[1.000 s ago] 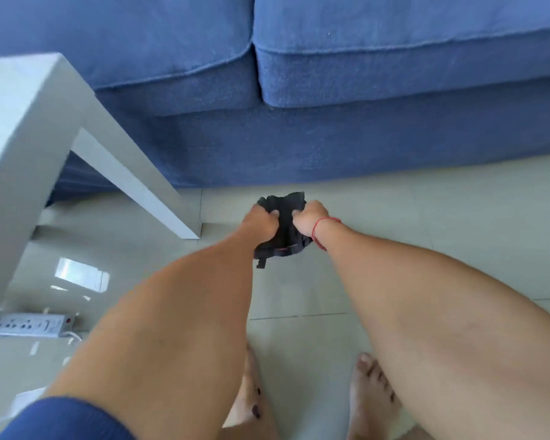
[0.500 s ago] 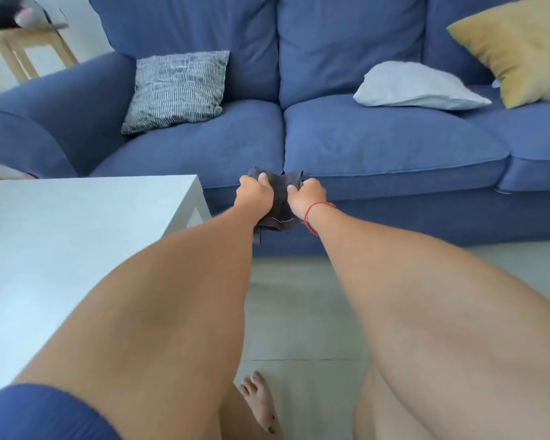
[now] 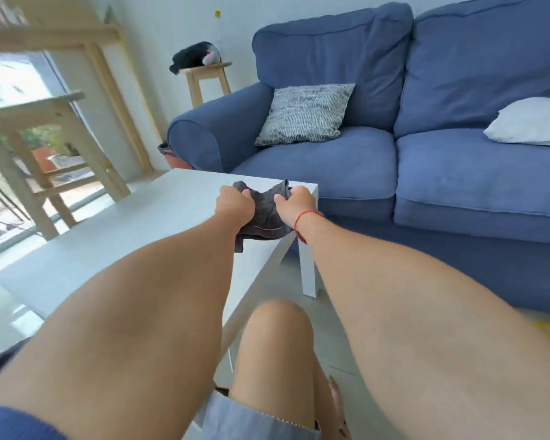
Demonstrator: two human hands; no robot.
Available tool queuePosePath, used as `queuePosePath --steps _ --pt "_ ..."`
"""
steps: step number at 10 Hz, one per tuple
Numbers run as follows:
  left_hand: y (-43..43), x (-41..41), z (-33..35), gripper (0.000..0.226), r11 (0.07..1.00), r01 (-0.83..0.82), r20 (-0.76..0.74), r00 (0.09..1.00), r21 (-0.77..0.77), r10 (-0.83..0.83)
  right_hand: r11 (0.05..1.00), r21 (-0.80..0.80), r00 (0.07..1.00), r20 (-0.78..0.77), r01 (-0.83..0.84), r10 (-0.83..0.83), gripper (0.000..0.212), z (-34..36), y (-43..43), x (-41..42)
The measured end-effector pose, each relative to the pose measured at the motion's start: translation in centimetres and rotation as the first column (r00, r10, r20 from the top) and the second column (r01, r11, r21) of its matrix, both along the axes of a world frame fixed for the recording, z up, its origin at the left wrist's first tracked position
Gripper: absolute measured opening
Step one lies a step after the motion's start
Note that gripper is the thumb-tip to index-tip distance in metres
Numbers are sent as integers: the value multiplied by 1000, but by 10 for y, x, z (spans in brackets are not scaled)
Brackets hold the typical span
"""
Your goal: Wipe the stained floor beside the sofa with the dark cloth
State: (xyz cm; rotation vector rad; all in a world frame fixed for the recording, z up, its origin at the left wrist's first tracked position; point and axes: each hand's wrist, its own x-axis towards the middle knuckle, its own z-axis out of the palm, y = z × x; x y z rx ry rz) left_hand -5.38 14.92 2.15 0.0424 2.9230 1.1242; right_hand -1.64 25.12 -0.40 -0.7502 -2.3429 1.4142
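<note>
The dark grey cloth (image 3: 265, 214) hangs bunched between both hands, held up over the near corner of the white low table (image 3: 134, 230). My left hand (image 3: 235, 204) grips its left edge. My right hand (image 3: 294, 204), with a red string on the wrist, grips its right edge. The blue sofa (image 3: 394, 160) stands behind and to the right. A strip of pale tiled floor (image 3: 327, 331) shows between the table leg and the sofa base; no stain can be made out there.
A striped cushion (image 3: 304, 114) and a white pillow (image 3: 531, 122) lie on the sofa. Wooden stools (image 3: 45, 144) stand at the left by the window, and another stool (image 3: 208, 81) with a dark plush thing is behind the sofa arm. My bare knee (image 3: 277, 331) is raised in front.
The view has swung up and left from the floor to the room. Both hands, still gripping the cloth, have risen from floor level to over the table corner.
</note>
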Motion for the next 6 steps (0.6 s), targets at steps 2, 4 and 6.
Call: queuePosePath --steps 2,4,6 --pt "-76 -11 -27 52 989 -83 26 996 -123 87 994 39 991 91 -102 98 34 -25 -65 -22" --pt "-99 -10 -55 57 923 -75 13 996 -377 86 778 595 973 209 -202 93 37 -48 -66 -21" --pt "-81 -18 -59 48 877 -17 -145 988 -481 -60 856 489 986 109 -167 130 41 -41 -56 -23"
